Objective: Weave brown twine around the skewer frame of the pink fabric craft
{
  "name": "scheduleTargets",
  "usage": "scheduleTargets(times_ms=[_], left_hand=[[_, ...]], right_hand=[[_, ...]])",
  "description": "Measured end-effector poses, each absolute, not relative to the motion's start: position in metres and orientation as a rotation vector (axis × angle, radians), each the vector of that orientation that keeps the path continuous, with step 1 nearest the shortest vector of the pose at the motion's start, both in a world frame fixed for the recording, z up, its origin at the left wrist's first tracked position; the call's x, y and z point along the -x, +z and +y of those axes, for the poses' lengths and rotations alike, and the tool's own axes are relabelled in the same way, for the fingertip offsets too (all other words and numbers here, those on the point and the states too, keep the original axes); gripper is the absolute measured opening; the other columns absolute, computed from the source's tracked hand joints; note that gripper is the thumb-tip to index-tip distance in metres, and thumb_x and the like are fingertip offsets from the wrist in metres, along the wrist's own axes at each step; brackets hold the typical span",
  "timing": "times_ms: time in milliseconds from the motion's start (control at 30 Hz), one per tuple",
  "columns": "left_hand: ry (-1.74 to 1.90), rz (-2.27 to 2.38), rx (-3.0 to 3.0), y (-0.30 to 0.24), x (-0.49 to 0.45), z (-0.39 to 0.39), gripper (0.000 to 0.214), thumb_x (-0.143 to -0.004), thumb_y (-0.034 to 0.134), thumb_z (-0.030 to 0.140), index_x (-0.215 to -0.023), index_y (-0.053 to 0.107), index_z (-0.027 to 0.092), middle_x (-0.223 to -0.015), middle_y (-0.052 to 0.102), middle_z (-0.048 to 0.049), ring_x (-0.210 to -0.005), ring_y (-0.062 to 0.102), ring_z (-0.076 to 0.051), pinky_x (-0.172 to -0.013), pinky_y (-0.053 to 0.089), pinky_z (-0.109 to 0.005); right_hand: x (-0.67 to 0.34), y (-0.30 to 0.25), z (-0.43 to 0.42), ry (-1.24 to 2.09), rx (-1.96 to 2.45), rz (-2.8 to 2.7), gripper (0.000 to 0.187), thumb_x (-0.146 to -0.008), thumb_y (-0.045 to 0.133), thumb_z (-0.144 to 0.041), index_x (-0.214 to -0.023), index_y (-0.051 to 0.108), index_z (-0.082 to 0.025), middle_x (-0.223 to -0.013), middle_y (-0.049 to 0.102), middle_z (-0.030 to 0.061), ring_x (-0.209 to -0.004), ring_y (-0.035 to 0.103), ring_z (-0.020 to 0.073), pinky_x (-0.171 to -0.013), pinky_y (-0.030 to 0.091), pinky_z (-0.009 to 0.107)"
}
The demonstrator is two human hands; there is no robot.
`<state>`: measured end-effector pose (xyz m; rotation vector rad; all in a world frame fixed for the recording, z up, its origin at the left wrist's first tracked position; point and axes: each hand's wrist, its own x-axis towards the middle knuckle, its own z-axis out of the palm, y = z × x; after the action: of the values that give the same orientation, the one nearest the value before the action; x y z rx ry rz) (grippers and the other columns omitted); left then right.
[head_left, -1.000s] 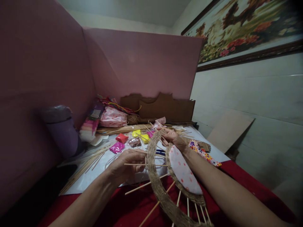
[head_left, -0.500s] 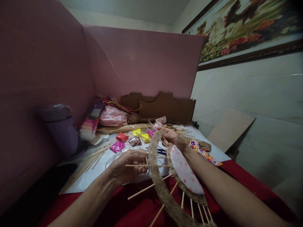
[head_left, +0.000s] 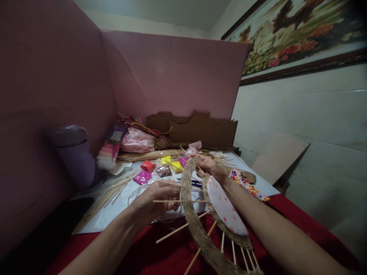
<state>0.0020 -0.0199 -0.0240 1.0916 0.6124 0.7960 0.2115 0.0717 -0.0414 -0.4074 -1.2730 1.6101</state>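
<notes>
A round woven piece [head_left: 187, 194] of brown twine on thin wooden sticks stands tilted in front of me. Its smaller inner ring surrounds a white cloth disc [head_left: 225, 206] with red spots. My right hand [head_left: 210, 168] grips the far side of the piece, fingers between the two rings. At the left outer edge, my left hand [head_left: 162, 196] is closed, with thumb and fingers pinching what looks like the twine by the sticks; the exact grip is partly hidden. Loose twine [head_left: 134, 194] trails on the white sheet behind that hand.
Coloured packets [head_left: 142, 177] lie on the white sheet [head_left: 114, 217] over a red cloth [head_left: 137, 256]. Loose sticks [head_left: 106, 202] are at left, beside a purple tumbler [head_left: 74, 160]. Farther back are a twine ball [head_left: 162, 143] and cardboard [head_left: 200, 130]. Floral fabric [head_left: 249, 185] lies at right.
The woven piece has shifted very slightly to the right in view. My left fingers have moved a little at its outer edge; both hands keep nearly the same places.
</notes>
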Motion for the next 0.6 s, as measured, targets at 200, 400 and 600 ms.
scheduleTargets(times_ms=[200, 400, 600], left_hand=[[0.813, 0.618, -1.149, -0.0255, -0.0001, -0.02, 0.012, -0.072, 0.063, 0.021, -0.074, 0.066, 0.009, -0.068, 0.059, -0.0039, -0.058, 0.048, -0.009, -0.056, 0.035, -0.021], [0.821, 0.611, -1.172, -0.0239, -0.0027, -0.021, 0.016, -0.071, 0.068, 0.025, -0.069, 0.063, 0.01, -0.062, 0.056, -0.0011, -0.052, 0.045, -0.007, -0.051, 0.032, -0.021], [0.845, 0.623, -1.129, -0.0296, 0.0006, -0.018, 0.014, -0.075, 0.066, 0.024, -0.078, 0.062, 0.01, -0.075, 0.063, -0.006, -0.065, 0.057, -0.012, -0.064, 0.041, -0.025]], right_hand=[[-0.2108, -0.0417, 0.0707, 1.626, 0.427, -1.267, 0.033, -0.069, 0.068, -0.021, -0.1, 0.057, -0.015, -0.066, 0.06, -0.0025, -0.034, 0.04, 0.0015, -0.033, 0.028, 0.014], [-0.2122, -0.0442, 0.0741, 1.633, 0.42, -1.261, 0.032, -0.069, 0.068, -0.019, -0.099, 0.058, -0.015, -0.063, 0.06, -0.0031, -0.034, 0.041, 0.0022, -0.033, 0.029, 0.014], [-0.2167, -0.0424, 0.0778, 1.62, 0.431, -1.208, 0.035, -0.067, 0.069, -0.02, -0.099, 0.057, -0.015, -0.065, 0.062, -0.0028, -0.034, 0.041, 0.0018, -0.032, 0.028, 0.014]])
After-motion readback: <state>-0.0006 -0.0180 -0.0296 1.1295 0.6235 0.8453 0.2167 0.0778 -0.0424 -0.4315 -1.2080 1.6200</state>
